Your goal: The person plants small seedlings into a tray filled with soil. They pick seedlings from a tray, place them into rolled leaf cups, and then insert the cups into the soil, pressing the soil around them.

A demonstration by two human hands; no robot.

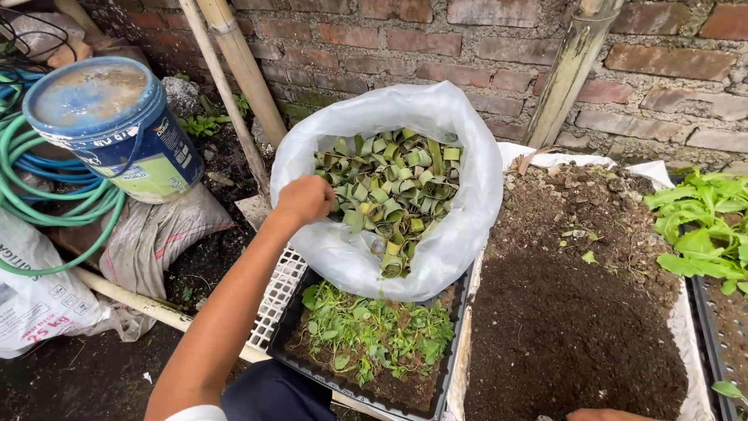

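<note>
My left hand reaches into a white plastic bag and is closed among the rolled green leaf strips that fill it; whether it grips one is hidden. The bag rests on the back of a black seedling tray holding small green seedlings. My right hand shows only as a sliver at the bottom edge, beside a heap of dark soil spread on a white sheet; its fingers are out of view.
A blue bucket lies tilted on sacks at the left, with coiled green and blue hose beside it. Bamboo poles lean on the brick wall. Leafy green plants stand at the right edge.
</note>
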